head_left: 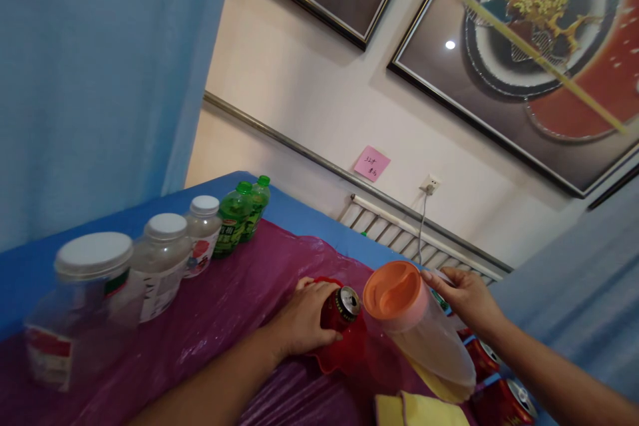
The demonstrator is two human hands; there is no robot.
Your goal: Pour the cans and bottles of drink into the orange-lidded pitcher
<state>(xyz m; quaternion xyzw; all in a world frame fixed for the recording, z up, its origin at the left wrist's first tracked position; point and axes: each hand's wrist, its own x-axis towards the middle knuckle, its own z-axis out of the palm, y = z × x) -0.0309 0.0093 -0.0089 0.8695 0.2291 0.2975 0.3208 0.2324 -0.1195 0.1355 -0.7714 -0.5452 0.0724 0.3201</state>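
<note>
My left hand (303, 319) is wrapped round a red drink can (343, 306) that stands in a red plastic dish (344, 349) on the magenta sheet (234, 306). My right hand (464, 296) grips the side, probably the handle, of a clear pitcher (429, 339) with an orange lid (392, 289). The pitcher stands just right of the can and holds a little pale yellow liquid.
Three clear white-lidded jars (160, 263) and two green bottles (242, 213) line the table's left edge. More red cans (504, 399) lie at the right, a yellow cloth (414, 409) at the front. A radiator (399, 236), blue curtains and framed pictures stand behind.
</note>
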